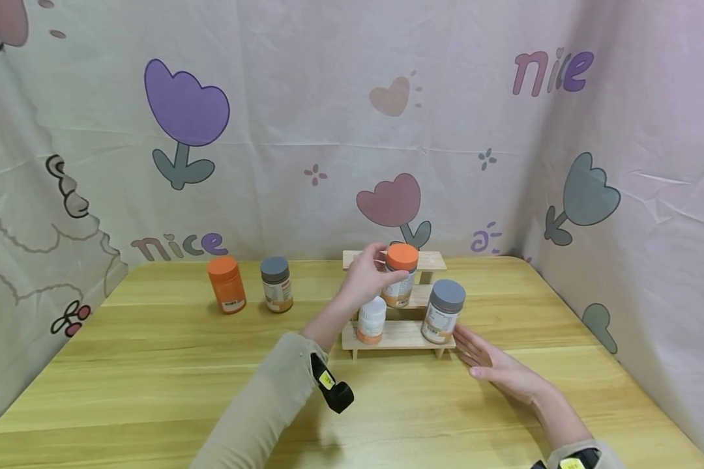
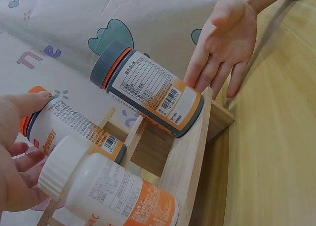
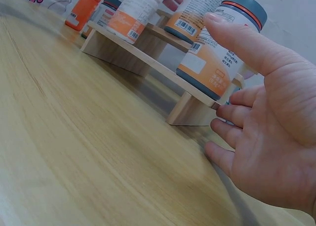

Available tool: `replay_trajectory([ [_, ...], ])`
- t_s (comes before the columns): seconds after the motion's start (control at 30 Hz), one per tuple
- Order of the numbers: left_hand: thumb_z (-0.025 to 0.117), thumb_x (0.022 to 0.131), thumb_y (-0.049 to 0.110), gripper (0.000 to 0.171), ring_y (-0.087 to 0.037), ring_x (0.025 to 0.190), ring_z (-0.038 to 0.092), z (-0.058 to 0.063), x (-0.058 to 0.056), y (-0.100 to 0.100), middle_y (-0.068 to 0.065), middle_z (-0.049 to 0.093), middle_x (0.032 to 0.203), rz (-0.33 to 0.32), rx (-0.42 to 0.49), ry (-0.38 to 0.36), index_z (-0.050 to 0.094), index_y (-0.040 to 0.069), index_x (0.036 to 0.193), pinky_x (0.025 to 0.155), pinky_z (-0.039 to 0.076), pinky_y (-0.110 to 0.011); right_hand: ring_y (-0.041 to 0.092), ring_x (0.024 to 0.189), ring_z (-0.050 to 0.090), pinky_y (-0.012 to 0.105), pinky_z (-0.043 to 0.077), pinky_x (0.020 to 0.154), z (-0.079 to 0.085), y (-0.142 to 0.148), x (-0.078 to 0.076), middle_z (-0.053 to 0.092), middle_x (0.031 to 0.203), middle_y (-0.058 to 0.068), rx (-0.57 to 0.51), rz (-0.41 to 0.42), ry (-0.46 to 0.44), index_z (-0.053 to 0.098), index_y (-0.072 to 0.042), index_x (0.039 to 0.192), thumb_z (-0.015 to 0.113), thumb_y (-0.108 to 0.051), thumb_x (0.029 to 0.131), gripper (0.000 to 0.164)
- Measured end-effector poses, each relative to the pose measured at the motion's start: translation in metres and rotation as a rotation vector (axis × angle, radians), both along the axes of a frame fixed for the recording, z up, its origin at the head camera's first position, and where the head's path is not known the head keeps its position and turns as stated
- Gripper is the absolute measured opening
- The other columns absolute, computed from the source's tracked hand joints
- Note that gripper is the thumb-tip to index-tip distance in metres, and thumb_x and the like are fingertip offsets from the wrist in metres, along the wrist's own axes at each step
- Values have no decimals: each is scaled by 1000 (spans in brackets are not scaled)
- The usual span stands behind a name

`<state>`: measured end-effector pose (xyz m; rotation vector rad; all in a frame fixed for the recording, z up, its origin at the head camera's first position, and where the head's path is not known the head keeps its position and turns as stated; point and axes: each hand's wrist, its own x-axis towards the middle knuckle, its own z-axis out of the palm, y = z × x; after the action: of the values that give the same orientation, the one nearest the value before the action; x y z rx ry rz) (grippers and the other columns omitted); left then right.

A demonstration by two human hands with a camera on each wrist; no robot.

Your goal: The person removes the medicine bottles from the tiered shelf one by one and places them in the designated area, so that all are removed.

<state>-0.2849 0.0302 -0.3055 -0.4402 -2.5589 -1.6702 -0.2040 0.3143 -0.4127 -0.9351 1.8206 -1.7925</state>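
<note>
My left hand (image 1: 368,274) reaches over the front of a small stepped wooden rack (image 1: 396,335) and grips a supplement jar (image 1: 399,290) with an orange lid at the middle step. Its thumb lies across the jar near the lid in the left wrist view; the fingers are partly hidden. On the lowest step stand a white bottle (image 2: 123,191) with an orange lower label, at the left, and a grey-lidded supplement jar (image 3: 213,60), at the right. My right hand (image 1: 504,372) holds nothing. Its fingers extend toward the rack's right end, close beside the grey-lidded jar; contact is unclear.
Left of the rack, an orange bottle (image 1: 227,286) and a smaller grey-lidded jar (image 1: 278,286) stand on the wooden table (image 1: 152,378). A printed curtain (image 1: 293,104) hangs behind the table and along its sides.
</note>
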Motion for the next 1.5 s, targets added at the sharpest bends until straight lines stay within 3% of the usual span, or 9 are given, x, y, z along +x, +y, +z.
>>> replay_trajectory([
  [0.27, 77, 76, 23, 58, -19, 92, 51, -1, 0, 4, -6, 57, 108, -20, 4, 44, 51, 5, 124, 79, 45, -31, -2, 133, 20, 17, 20, 105, -2, 0, 1, -18, 144, 30, 2, -8, -10, -12, 6, 143, 47, -2, 95, 76],
  [0.5, 78, 75, 21, 58, -19, 91, 50, -2, 0, 5, -6, 56, 109, -35, -4, 76, 52, 5, 124, 78, 46, -30, -1, 134, 19, 17, 20, 105, -1, 1, 1, -18, 144, 30, 4, -8, -12, -12, 6, 143, 46, -2, 95, 76],
  [0.8, 77, 77, 23, 60, -21, 103, 53, -2, 0, 6, -5, 57, 117, -46, 8, 49, 49, 9, 129, 85, 47, -35, -2, 133, 19, 17, 20, 105, 0, 0, 1, -19, 144, 30, 3, -8, -12, -12, 7, 142, 47, -2, 95, 76],
  [1.03, 76, 77, 25, 60, -19, 101, 55, -3, 2, 5, -5, 58, 116, -16, -33, 80, 50, 9, 128, 85, 47, -33, -1, 133, 19, 18, 20, 105, 1, -1, 1, -18, 144, 30, 5, -5, -13, -12, 6, 143, 47, -2, 94, 77],
  [1.5, 76, 77, 24, 55, -17, 101, 53, 7, 2, -3, -2, 59, 113, 34, 32, 147, 52, 10, 125, 85, 46, -34, -1, 134, 18, 18, 20, 105, 1, -1, 0, -19, 143, 31, -5, 5, 6, -12, 7, 142, 47, -2, 94, 76],
])
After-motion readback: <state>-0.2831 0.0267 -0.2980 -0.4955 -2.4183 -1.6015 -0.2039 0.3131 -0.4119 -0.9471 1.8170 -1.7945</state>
